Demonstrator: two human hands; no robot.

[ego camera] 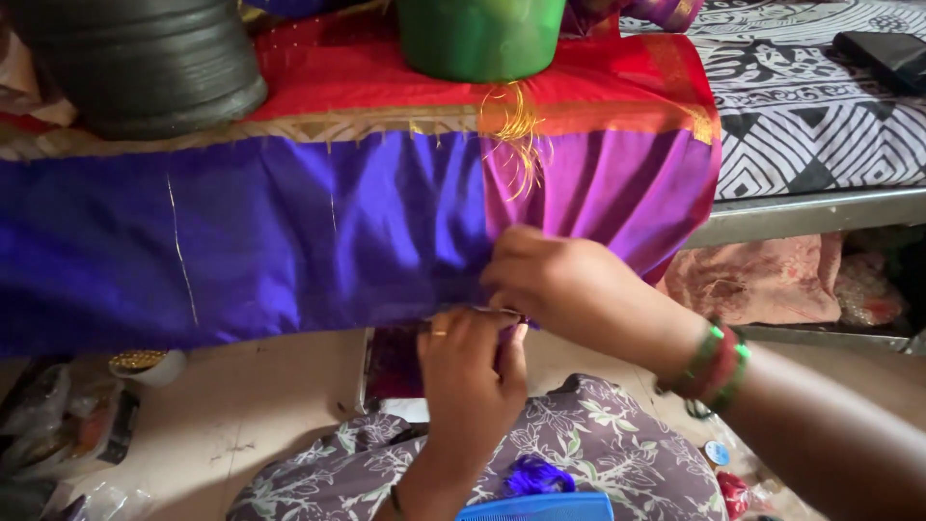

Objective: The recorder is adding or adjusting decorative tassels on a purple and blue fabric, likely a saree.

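A long purple and violet silk cloth (289, 241) with a red and gold border hangs over the front of a low bed. My left hand (471, 371), with a ring on one finger, pinches the cloth's lower hem from below. My right hand (564, 285), with green and red bangles on the wrist, grips the same hem just above and to the right. The two hands touch at the hem. Loose gold threads (513, 130) dangle from the border above them. What lies between the fingertips is too small to tell.
A green bucket (479, 37) and a dark ribbed pot (145, 63) stand on the red part of the cloth. A black-and-white patterned bed sheet (810, 106) lies at the right. A blue comb (540, 507) rests on my floral lap. Bags and a small container (145, 365) sit on the floor at left.
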